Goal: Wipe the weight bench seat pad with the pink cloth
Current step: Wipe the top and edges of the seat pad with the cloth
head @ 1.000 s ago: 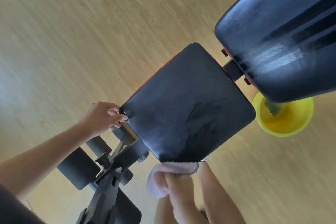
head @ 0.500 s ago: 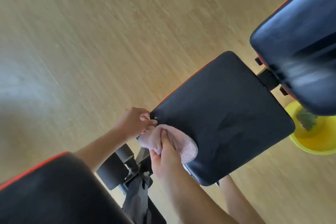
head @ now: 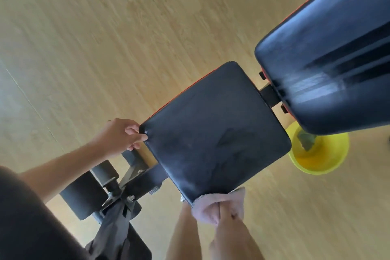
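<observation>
Head view: right hand (head: 221, 215) grip bunched around pink cloth (head: 217, 200) at the seat pad (head: 213, 131) near edge; left hand (head: 120, 135) grip pinches the pad's corner. Pad shows streaks, so wiping looks partly done, with the edges probably left.

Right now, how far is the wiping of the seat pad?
Underway. The seat pad top shows smeared streaks, so it looks partly wiped. The right hand presses the pink cloth on the pad's near edge, while the left hand holds a corner. I cannot tell how much of the top remains.
</observation>
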Tool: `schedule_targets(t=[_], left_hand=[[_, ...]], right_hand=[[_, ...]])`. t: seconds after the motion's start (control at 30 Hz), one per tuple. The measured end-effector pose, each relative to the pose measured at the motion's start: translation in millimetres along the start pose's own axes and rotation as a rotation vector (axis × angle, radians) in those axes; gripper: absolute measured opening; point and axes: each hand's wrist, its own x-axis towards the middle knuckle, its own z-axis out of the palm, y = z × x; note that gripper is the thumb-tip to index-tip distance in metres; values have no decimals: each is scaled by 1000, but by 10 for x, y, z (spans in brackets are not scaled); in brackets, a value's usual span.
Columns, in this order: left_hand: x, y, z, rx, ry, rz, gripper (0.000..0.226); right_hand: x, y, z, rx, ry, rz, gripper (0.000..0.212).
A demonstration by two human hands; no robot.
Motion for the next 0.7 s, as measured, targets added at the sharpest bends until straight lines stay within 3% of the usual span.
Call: schedule_targets(t=[0.07,0.1,0.2,0.27,0.37,0.4,0.43,0.47,0.53,0.57,0.6,0.67,0.7], left_hand=[[-3,-21,27,-32,11,-1,9],[-4,-36,37,-53,14,-3,6],[0,-61,71,-74,18,-2,9],[-8,-59,83,-82,24,-10,11],[-42,-19,88,-54,18,-13,14],[-56,10,83,-23,15,-11,16],[-63,41,75,12,13,-11,17],[-67,72,66,43,12,-14,17],[-82,104,25,94,-2,-21,16],[-84,114,-12,143,-23,-17,17],[-88,134,-56,215,-56,-11,20],[-79,199,-198,390,-138,9,26],[-76,251,-298,475,-166,16,29]], right_hand=[[71,-426,-175,20,254,-240,24],[44,-689,-253,-17,357,-446,13],[158,-1220,-295,-116,503,-993,14],[241,-1172,-111,-260,412,-1214,6],[154,-906,203,-820,-68,-1871,14],[234,-1007,207,-897,-165,-2052,17],[308,-1246,165,-875,-111,-2089,21],[380,-1491,122,-767,61,-1992,26],[351,-1857,-28,-391,439,-1536,30],[339,-1768,-2,-335,514,-1370,29],[310,-1547,55,-477,464,-1361,27],[211,-836,173,-980,2,-1632,37],[186,-610,148,-1082,-209,-1762,35]])
